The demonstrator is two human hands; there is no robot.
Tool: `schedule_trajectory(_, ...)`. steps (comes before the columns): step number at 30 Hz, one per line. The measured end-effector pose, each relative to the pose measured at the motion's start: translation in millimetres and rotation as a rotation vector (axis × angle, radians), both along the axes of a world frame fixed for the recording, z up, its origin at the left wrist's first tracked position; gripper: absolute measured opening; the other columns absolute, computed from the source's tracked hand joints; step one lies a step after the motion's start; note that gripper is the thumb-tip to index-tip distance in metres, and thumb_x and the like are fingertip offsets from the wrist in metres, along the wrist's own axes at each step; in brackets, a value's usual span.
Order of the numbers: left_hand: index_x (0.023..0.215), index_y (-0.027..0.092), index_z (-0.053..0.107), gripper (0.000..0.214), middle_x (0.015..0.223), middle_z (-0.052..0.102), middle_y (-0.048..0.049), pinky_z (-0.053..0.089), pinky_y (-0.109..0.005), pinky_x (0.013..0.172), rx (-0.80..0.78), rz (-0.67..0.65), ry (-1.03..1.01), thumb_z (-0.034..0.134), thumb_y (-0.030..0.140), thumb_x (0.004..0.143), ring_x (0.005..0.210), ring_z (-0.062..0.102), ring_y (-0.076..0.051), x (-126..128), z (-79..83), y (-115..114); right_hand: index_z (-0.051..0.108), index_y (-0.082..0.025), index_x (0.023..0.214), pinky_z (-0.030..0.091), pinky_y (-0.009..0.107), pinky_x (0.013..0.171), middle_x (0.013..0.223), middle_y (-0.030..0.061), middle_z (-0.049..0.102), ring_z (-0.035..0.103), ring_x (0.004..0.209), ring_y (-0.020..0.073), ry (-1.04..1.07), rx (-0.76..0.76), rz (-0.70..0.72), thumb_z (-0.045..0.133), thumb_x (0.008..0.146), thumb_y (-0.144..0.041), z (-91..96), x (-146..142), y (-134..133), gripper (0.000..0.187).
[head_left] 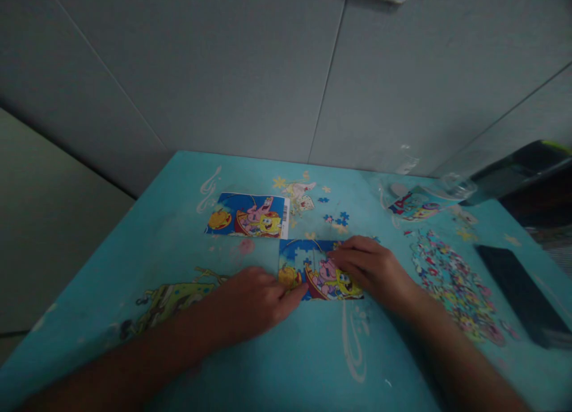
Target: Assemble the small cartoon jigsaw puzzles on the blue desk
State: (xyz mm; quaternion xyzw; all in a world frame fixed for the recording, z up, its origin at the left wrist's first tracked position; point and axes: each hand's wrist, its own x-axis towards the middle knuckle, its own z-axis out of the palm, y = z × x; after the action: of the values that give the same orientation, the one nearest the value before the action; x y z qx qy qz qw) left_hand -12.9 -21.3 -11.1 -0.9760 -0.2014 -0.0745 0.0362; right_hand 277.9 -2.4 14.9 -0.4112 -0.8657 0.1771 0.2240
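A jigsaw puzzle [328,281], partly put together, lies at the middle of the table. It shows a yellow and a pink cartoon figure on blue, with a gap in its upper middle where table colour shows. My left hand [259,299] rests at its lower left edge, index finger stretched out and touching it. Fingers together and bent down, my right hand [366,263] is at the puzzle's upper right; its fingertips touch by the gap, and whatever is under them is hidden. Above the puzzle on the left lies a picture card [250,215] with the same scene.
Several loose blue pieces [343,218] lie behind the puzzle. To the right are a heap of mixed pieces [451,275], a dark flat phone-like object [521,290] and a clear plastic jar [420,202] on its side. A grey wall [250,72] borders the table's back.
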Motion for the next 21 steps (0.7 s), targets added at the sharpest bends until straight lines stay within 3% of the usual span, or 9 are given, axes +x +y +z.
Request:
schedule_trajectory(7, 0.134, 0.017, 0.053, 0.038, 0.070, 0.063, 0.0025, 0.040, -0.035, 0.051, -0.002, 0.009, 0.001, 0.058, 0.018, 0.097, 0.056, 0.060, -0.018, -1.0, -2.6, 0.0, 0.072, -0.027, 0.120, 0.053, 0.040, 0.088, 0.107, 0.0067, 0.073, 0.066, 0.098, 0.0216, -0.012, -0.030, 0.150, 0.054, 0.100, -0.022, -4.4, -6.0, 0.5, 0.027)
schedule_trajectory(14, 0.134, 0.015, 0.053, 0.040, 0.071, 0.064, 0.0014, 0.039, -0.034, 0.050, 0.013, 0.004, -0.021, 0.060, 0.018, 0.095, 0.056, 0.060, -0.017, -1.0, -5.7, 0.1, 0.072, -0.024, 0.121, 0.054, 0.038, 0.087, 0.107, 0.0077, 0.072, 0.065, 0.097, 0.0211, -0.033, -0.036, -0.003, 0.054, 0.100, -0.022, -5.5, -2.4, 1.3, 0.027)
schedule_trajectory(21, 0.138, 0.016, 0.050, 0.043, 0.069, 0.064, 0.0019, 0.039, -0.033, 0.052, -0.001, 0.012, -0.002, 0.059, 0.018, 0.096, 0.058, 0.060, -0.017, -1.0, -4.6, 0.1, 0.075, -0.023, 0.113, 0.053, 0.040, 0.088, 0.104, 0.0087, 0.070, 0.064, 0.097, 0.0228, -0.088, -0.086, 0.005, 0.064, 0.096, -0.035, -2.0, -7.2, -2.1, 0.023)
